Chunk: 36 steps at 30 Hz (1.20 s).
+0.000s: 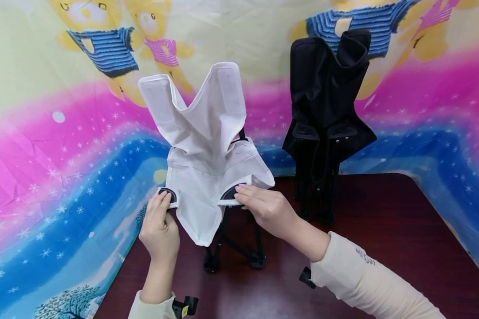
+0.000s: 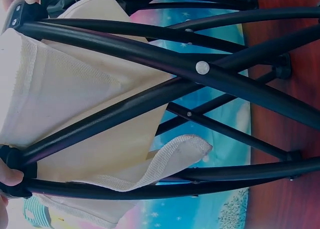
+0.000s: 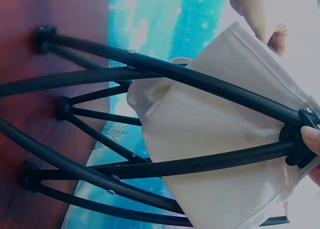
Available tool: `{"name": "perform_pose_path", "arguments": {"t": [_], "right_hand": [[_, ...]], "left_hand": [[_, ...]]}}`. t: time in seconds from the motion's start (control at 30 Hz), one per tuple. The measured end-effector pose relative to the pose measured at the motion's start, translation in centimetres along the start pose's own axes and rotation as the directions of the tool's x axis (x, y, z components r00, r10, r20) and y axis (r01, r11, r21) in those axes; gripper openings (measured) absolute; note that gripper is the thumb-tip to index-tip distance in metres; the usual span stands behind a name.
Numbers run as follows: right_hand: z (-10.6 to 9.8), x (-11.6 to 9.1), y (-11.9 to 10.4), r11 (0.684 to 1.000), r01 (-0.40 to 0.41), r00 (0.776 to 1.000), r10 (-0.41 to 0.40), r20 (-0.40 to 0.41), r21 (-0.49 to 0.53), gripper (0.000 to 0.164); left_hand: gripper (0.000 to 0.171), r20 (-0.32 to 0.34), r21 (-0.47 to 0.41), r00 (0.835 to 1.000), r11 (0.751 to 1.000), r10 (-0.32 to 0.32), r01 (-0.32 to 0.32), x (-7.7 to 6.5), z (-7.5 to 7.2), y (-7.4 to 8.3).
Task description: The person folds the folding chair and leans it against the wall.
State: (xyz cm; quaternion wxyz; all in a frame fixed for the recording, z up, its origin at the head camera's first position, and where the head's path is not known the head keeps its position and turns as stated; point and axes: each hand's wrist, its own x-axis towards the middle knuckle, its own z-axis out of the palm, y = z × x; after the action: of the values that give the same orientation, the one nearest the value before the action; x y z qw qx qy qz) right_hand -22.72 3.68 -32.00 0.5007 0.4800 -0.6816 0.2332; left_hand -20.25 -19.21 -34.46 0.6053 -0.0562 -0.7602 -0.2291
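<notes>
A small folding chair with a white fabric seat [image 1: 199, 168] and crossed black legs [image 2: 202, 81] stands partly unfolded on the table, its cloth back rising in two peaks. My left hand [image 1: 159, 226] pinches the black-patched left front corner of the seat. At the opposite front corner, my right hand [image 1: 269, 208] pinches the other black patch [image 1: 232, 191]. Seen from the right wrist, the thumb [image 3: 311, 138] presses a black plastic joint where the legs meet the cloth. Between the hands, the seat's front flap hangs down to a point.
A black folding chair [image 1: 323, 97], folded narrow, stands at the back right of the dark red table [image 1: 383, 248]. Behind the table hangs a backdrop cloth [image 1: 84, 146] printed with bears and snowflakes.
</notes>
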Motion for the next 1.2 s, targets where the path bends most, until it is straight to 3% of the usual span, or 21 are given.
{"name": "perform_pose_path", "arguments": {"t": [0.7, 1.03, 1.2], "right_hand": [[0.1, 0.4, 0.4, 0.999, 0.0, 1.0, 0.001, -0.024, 0.049, 0.028], [-0.5, 0.8, 0.2, 0.994, -0.055, 0.998, 0.053, 0.023, 0.094, 0.012], [-0.6, 1.0, 0.2, 0.995, -0.062, 0.997, 0.058, 0.055, 0.084, 0.024]], "left_hand": [[0.026, -0.006, -0.039, 1.0, 0.999, 0.024, -0.025, 0.4, 0.4, 1.2], [0.027, -0.02, -0.096, 0.999, 0.994, 0.042, -0.044, 0.6, 0.9, 2.2], [0.028, -0.032, -0.103, 0.999, 0.994, 0.043, -0.046, 0.7, 0.9, 2.6]]}}
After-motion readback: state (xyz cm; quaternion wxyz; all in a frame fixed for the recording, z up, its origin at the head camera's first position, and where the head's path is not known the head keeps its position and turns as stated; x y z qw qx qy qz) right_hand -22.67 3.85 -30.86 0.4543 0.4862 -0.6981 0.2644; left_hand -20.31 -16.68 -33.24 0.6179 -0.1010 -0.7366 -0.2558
